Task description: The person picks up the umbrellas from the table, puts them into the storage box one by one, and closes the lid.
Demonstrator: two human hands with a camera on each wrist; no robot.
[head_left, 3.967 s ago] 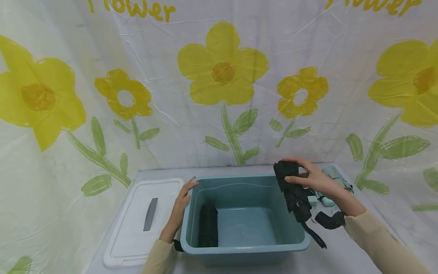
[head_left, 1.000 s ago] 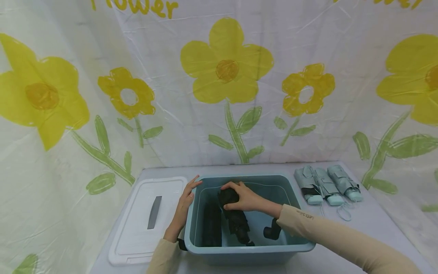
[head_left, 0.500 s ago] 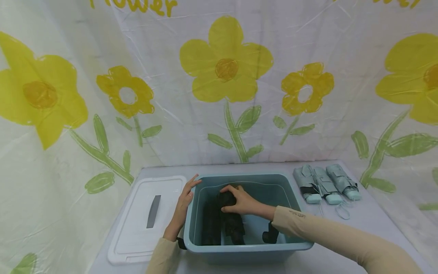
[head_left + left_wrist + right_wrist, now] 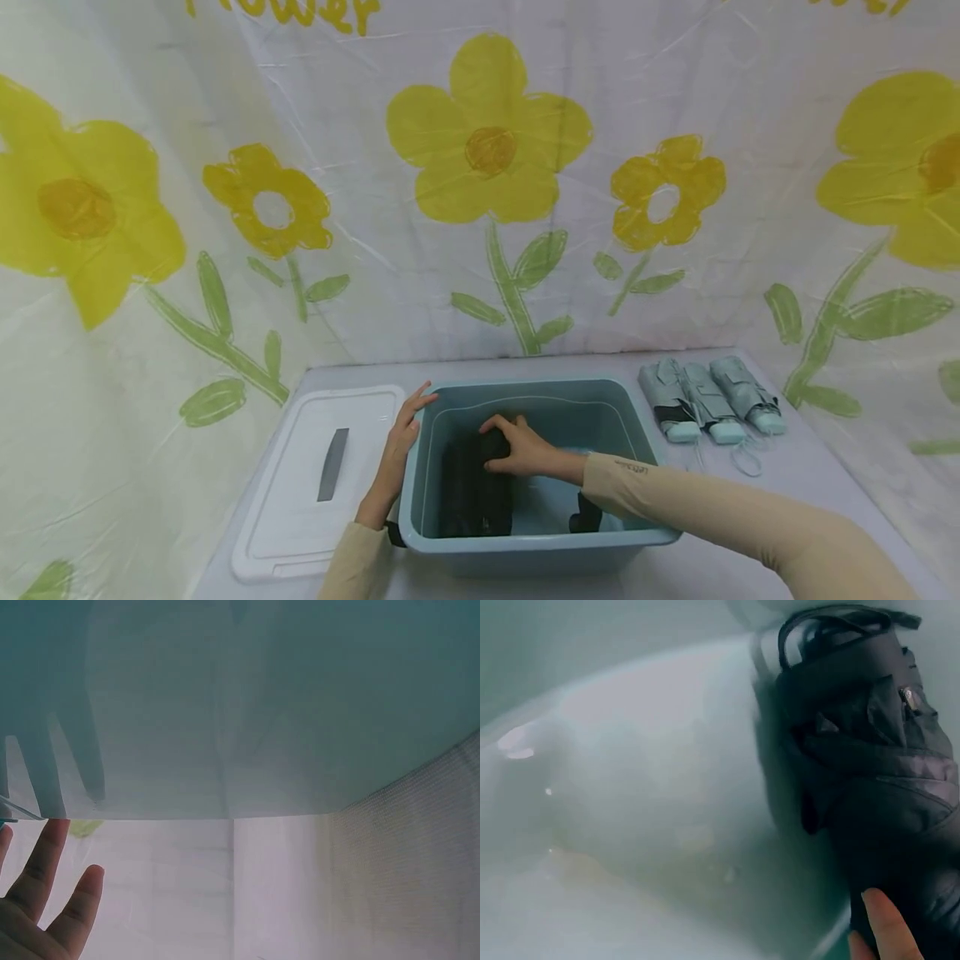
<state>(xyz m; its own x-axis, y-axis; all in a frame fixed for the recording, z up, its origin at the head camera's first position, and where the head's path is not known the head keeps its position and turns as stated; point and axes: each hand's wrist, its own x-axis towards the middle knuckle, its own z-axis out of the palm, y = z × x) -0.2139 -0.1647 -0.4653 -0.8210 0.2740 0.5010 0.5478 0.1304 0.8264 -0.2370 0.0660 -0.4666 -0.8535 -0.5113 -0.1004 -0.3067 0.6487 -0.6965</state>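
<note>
A blue-grey plastic bin (image 4: 540,545) stands on the table in the head view. Inside it my right hand (image 4: 528,452) grips the far end of a black folded umbrella (image 4: 497,500). That umbrella lies lengthwise, right beside a second black folded umbrella (image 4: 459,496) along the bin's left wall. In the right wrist view the held black umbrella (image 4: 885,772) shows its wrapped cloth and a strap loop, with fingertips on its side. My left hand (image 4: 396,450) rests against the outside of the bin's left wall, fingers extended near the rim; the left wrist view shows its fingers (image 4: 79,911) spread.
A white lid (image 4: 285,508) with a grey handle lies left of the bin. Right of the bin, three light-blue folded umbrellas (image 4: 708,404) lie side by side, with thin cord loops. A flower-painted curtain (image 4: 480,275) hangs behind the table (image 4: 780,508).
My right hand has carried the black umbrella from over the bin's right rim down into the bin, then left against the other black umbrella. The left hand stays at the bin's wall.
</note>
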